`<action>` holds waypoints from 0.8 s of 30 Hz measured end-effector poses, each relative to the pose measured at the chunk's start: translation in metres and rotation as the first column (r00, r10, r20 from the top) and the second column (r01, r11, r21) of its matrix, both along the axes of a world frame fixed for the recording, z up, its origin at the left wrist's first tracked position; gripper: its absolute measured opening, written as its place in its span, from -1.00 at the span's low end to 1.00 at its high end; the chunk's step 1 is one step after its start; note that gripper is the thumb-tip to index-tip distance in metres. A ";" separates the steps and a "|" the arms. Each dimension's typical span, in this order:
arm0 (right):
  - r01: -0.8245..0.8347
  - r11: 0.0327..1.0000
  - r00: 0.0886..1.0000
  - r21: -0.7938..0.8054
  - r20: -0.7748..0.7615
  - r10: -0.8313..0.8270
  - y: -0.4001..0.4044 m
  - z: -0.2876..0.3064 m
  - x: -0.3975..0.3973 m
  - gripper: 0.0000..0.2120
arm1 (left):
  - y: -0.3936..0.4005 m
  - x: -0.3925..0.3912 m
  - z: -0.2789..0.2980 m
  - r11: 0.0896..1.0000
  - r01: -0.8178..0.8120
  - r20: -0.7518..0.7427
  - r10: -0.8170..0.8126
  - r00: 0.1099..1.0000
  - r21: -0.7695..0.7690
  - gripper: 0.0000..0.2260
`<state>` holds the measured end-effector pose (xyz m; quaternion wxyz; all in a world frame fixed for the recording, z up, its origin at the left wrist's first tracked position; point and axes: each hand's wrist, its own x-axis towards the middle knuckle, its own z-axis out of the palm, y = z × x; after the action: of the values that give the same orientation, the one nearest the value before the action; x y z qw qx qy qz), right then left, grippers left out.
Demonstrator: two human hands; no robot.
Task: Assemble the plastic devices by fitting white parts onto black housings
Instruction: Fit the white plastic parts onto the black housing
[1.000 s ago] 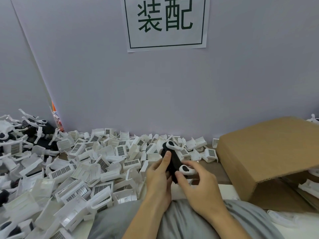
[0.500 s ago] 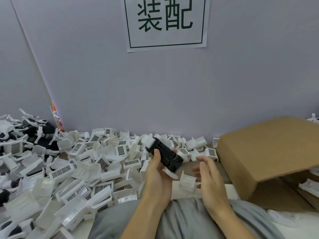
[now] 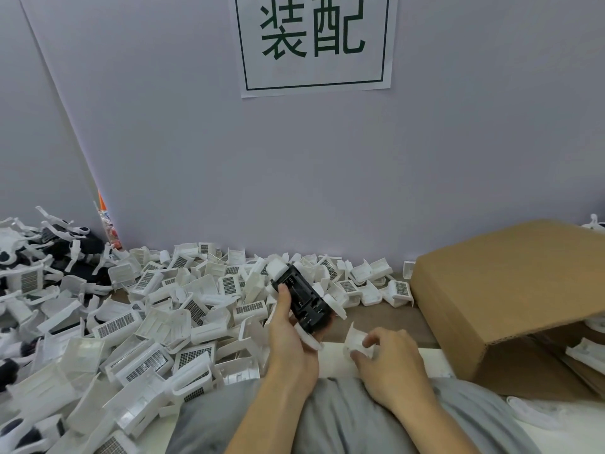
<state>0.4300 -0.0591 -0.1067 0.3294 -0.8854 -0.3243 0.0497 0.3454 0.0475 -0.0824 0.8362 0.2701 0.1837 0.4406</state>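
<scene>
My left hand (image 3: 291, 342) grips a black housing (image 3: 304, 298) with white pieces at both ends, held tilted above the table with its open inner side facing me. My right hand (image 3: 389, 362) lies lower right of it on the table edge, its fingers pinching a small white part (image 3: 355, 340). A big heap of loose white parts (image 3: 157, 322) with grid labels covers the table to the left and behind the hands.
A tipped brown cardboard box (image 3: 510, 290) stands at the right, with white pieces inside its opening (image 3: 586, 353). Assembled black-and-white devices (image 3: 42, 250) are piled at the far left. A purple wall with a paper sign (image 3: 314, 44) closes the back.
My left hand turned the black housing over and lifted it back slightly. My right hand let go of the housing, dropped to the table and took hold of a white part.
</scene>
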 end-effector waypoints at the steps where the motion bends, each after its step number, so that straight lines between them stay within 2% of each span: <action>1: 0.009 1.000 1.000 0.004 0.015 -0.009 0.000 0.001 -0.001 -0.89 | -0.001 0.000 0.000 1.000 0.005 -0.013 -0.004 1.000 0.017 -0.69; 2: 0.018 1.000 0.999 0.019 0.027 -0.018 -0.001 0.001 -0.001 -0.94 | -0.001 0.001 0.000 1.000 0.006 -0.027 -0.005 1.000 0.027 -0.69; 5: 0.043 0.996 0.998 0.084 0.032 -0.046 -0.002 0.003 -0.001 -0.89 | -0.001 0.002 -0.001 0.999 0.007 -0.066 -0.004 0.998 0.040 -0.69; 8: 0.068 0.988 0.998 0.140 -0.009 -0.067 -0.002 0.005 -0.001 -0.93 | -0.001 0.002 -0.003 0.999 0.015 -0.084 -0.013 0.996 0.031 -0.66; 14: 0.107 0.978 0.994 0.181 -0.029 -0.103 -0.002 0.001 0.000 -0.70 | -0.002 0.003 -0.001 0.997 0.040 -0.105 -0.034 0.994 0.060 -0.67; 16: 0.154 0.962 0.988 0.224 -0.006 -0.156 -0.001 0.001 0.002 -0.64 | -0.003 0.003 -0.002 0.996 0.025 -0.157 -0.012 0.988 0.081 -0.71; 20: 0.249 0.900 0.959 0.358 0.042 -0.282 0.000 0.003 0.008 -0.67 | -0.005 0.007 -0.006 0.985 0.009 -0.280 0.040 0.959 0.171 -0.66; 24: 0.226 0.788 0.938 0.572 0.091 -0.335 -0.002 0.007 0.007 -0.79 | -0.011 0.009 -0.008 0.941 0.057 -0.341 0.065 0.938 0.335 -0.75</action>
<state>0.4366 -0.0612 -0.0994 0.5427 -0.7909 -0.2184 -0.1792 0.3547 0.0365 -0.0906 0.7305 0.4832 0.2501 0.4126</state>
